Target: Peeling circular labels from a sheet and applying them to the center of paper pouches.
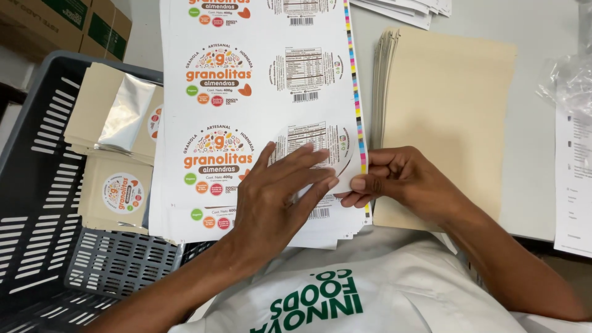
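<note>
Sticker sheet [259, 92]: white sheet of round printed labels, top of a stack lying under both your hands; its far end is cut off by the frame.
Round label [336, 154]: partly lifted from the sheet at the sheet's right edge, just beyond your fingertips, curling upward.
Left hand [277, 197]: flat on the sheet, fingers spread and extended, pressing down beside the lifted label; it grips nothing.
Right hand [394, 179]: fingers curled, thumb and forefinger pinched on the lifted label's edge at the sheet's colour-bar margin.
Edges: the sheet's right edge runs between your two hands; the stack's near edge lies under your left wrist, touching your white garment [345, 290].
Paper pouches [444, 117]: tan stack just beyond your right hand, its left edge near the sheet's margin.
Grey crate [49, 203]: left of your left hand, slotted walls, holding labelled tan pouches [117, 191]; the sheet overlaps its rim.
Open room: bare grey table [530, 37] beyond and right of the tan stack.
Hidden: labels beneath your left palm; clear plastic [570, 77] and papers at far right are cut off.
</note>
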